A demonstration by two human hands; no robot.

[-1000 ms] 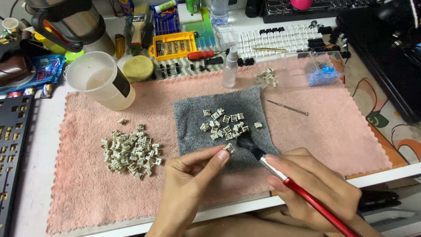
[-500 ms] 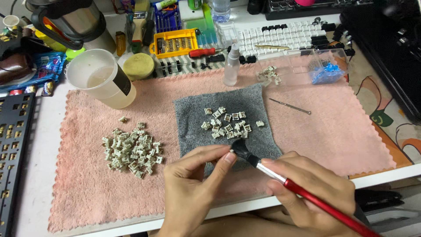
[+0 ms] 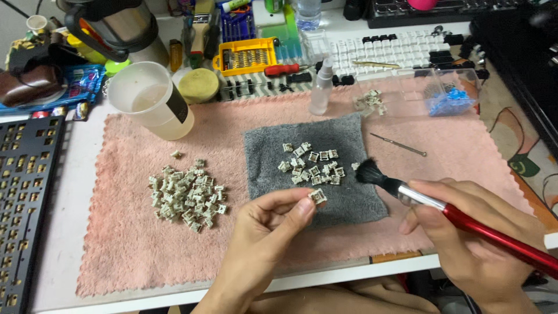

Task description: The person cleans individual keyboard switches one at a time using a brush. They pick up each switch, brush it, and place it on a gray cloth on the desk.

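Note:
My left hand [image 3: 264, 232] pinches one small pale keyboard switch [image 3: 318, 196] between thumb and forefinger, just above the near edge of the grey cloth [image 3: 349, 200]. My right hand [image 3: 471, 244] grips a red-handled brush [image 3: 465, 218]; its black bristles [image 3: 368, 172] hover right of the switch, beside a cluster of several switches [image 3: 311, 164] on the grey cloth. A larger heap of switches [image 3: 186, 195] lies to the left on the pink towel [image 3: 133, 244].
A translucent cup [image 3: 148, 99] stands at the towel's back left and a small spray bottle [image 3: 321, 87] at the back. A thin metal pick [image 3: 398, 144] lies right of the grey cloth. A black keyboard plate [image 3: 23, 192] sits far left; tools, keycaps and a clear box crowd the back.
The brush has pulled away to the right of the held switch. My left hand has stayed roughly in place, still pinching the switch.

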